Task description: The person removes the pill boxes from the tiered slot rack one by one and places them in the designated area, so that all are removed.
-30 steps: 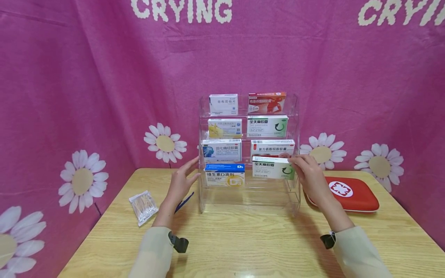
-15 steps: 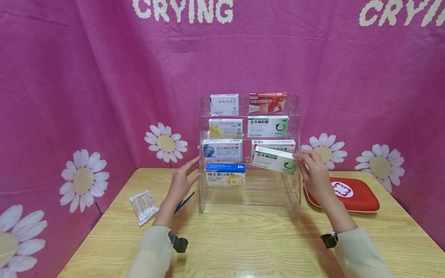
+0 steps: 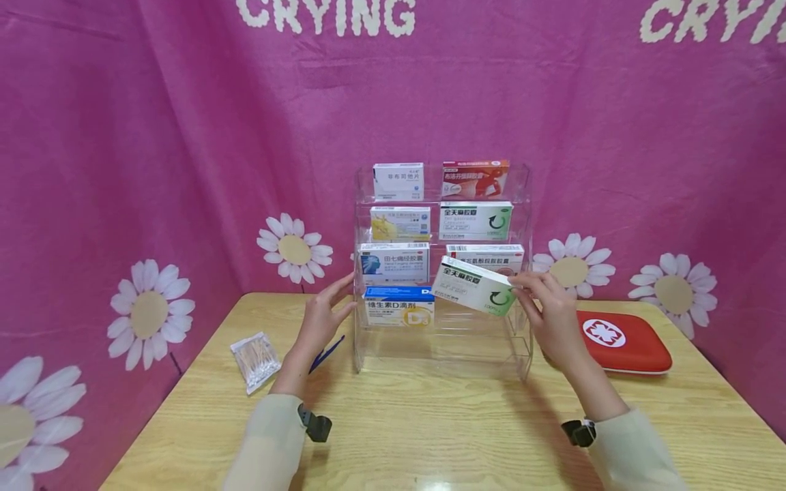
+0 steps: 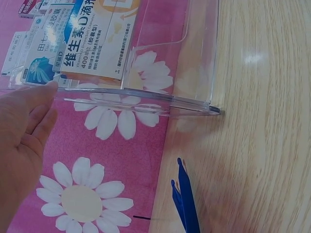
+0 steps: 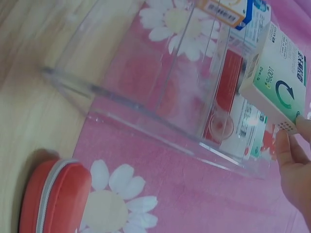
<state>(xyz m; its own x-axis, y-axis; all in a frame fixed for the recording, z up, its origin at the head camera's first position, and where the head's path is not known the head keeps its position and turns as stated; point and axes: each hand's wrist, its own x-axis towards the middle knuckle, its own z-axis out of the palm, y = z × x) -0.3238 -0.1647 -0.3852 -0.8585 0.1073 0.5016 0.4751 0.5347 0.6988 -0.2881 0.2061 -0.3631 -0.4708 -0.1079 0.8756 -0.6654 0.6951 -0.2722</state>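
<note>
Well, boxes (image 3: 399, 309) (seven) in rack (image 3: 442, 351).

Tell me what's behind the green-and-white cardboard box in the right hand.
The head view shows a red-and-white cardboard box on the clear plastic rack; its top is visible, its lower left covered.

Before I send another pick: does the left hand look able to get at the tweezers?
Likely yes: the tweezers lie on the table beside the rack with nothing seen on them, and the left hand need only leave the rack's edge.
</note>
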